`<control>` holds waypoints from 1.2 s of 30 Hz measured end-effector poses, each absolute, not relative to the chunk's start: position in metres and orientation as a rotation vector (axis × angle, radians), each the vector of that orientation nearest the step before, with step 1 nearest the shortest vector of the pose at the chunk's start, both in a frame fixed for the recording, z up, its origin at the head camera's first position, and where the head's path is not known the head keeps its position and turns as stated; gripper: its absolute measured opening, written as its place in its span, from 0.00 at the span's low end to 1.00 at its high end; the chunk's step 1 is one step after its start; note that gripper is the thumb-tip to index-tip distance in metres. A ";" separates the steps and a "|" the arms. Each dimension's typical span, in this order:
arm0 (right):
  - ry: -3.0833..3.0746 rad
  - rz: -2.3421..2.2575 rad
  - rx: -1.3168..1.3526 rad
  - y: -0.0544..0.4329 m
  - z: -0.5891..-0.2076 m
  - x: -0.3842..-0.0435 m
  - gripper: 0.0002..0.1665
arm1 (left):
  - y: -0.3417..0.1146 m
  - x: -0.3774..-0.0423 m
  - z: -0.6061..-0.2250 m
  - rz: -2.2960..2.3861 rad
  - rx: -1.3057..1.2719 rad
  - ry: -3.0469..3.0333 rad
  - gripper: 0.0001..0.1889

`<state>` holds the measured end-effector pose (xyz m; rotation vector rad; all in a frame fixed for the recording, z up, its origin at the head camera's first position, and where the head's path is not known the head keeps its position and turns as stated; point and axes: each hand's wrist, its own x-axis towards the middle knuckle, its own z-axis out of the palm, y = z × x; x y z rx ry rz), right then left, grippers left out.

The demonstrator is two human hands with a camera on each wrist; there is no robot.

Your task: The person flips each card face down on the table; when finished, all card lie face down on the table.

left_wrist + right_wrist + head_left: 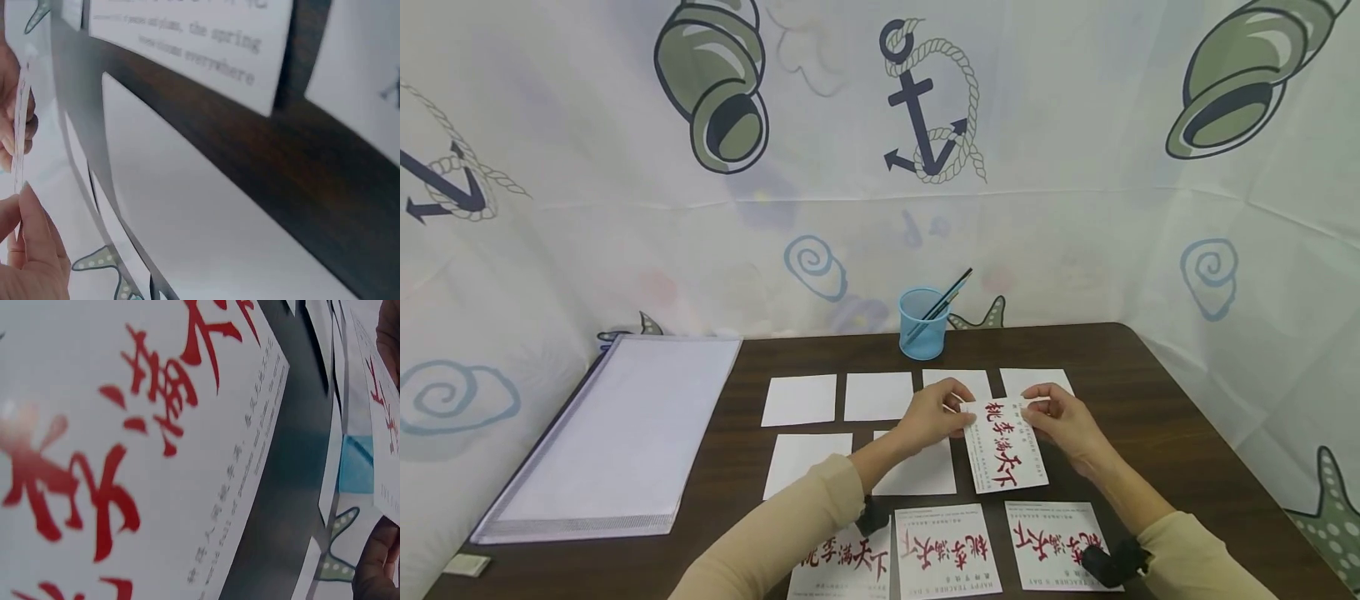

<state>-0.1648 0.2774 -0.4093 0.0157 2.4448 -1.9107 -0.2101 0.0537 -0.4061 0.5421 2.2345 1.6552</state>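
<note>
A white card with red Chinese characters (1004, 446) is held up over the table between both hands. My left hand (934, 410) pinches its upper left edge between thumb and fingers. At the upper right edge, the thumb and fingers of my right hand (1063, 423) pinch the same card. The left wrist view shows it almost edge-on, as a thin strip above the left hand (34, 250). Below it on the table lie three more red-lettered cards, one of them the middle card (947, 550); the left sleeve covers part of the leftmost (842, 571).
Blank white cards lie in two rows, such as the far-left card (799, 400) and the near-left one (805, 454). A large white pad (610, 433) lies at the left. At the back stands a blue cup (922, 333) with pens. A patterned cloth (1052, 250) hangs behind the table.
</note>
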 end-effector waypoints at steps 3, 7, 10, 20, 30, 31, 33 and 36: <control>2.547 -1.895 0.056 0.269 -0.407 -0.163 0.20 | 0.051 -0.212 -0.403 1.746 0.429 2.150 0.13; 2.839 -1.753 0.058 0.252 -0.403 -0.160 0.15 | 0.050 -0.217 -0.400 1.843 0.291 2.123 0.13; 3.001 -1.655 -0.058 0.237 -0.400 -0.157 0.12 | 0.050 -0.218 -0.396 1.917 0.218 2.115 0.13; 3.229 -1.490 -0.476 0.202 -0.405 -0.143 0.18 | 0.058 -0.213 -0.389 2.064 0.236 2.136 0.13; 3.449 -1.468 -0.716 0.205 -0.403 -0.144 0.17 | 0.063 -0.204 -0.378 2.135 0.382 2.145 0.14; 3.465 -1.479 -0.719 0.206 -0.402 -0.145 0.17 | 0.062 -0.204 -0.378 2.128 0.410 2.159 0.15; 3.484 -1.512 -0.660 0.209 -0.400 -0.147 0.16 | 0.061 -0.204 -0.377 2.098 0.463 2.219 0.17; 3.450 -1.616 -0.433 0.216 -0.397 -0.150 0.13 | 0.058 -0.204 -0.381 2.033 0.494 2.364 0.17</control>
